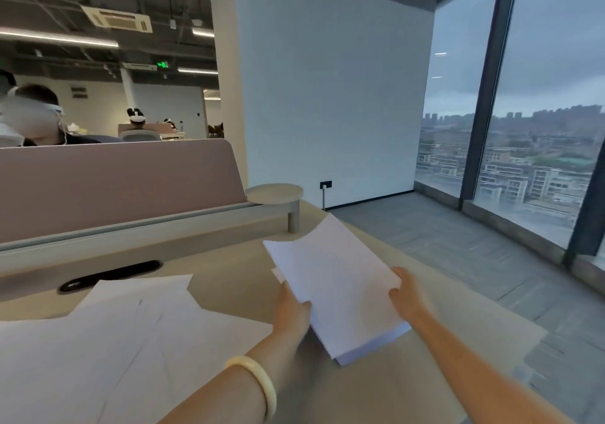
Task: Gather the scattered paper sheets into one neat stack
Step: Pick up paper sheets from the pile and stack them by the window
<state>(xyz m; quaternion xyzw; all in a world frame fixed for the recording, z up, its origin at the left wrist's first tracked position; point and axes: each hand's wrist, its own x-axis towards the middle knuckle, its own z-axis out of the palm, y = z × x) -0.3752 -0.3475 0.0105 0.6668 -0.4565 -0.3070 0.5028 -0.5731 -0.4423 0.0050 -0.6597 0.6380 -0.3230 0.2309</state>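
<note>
Stack [340, 289] was held between both hands over table [229, 266]; could not tell whether its near corner touched the table. Left hand [291, 312] gripped left edge, thumb on top. Right hand [407, 296] gripped right edge, thumb on top sheet. One sheet corner stuck out just beyond left hand. Loose sheets [131, 341] lay overlapped on table, left of left hand, apart from stack. Bangle [258, 384] circled left wrist.
</note>
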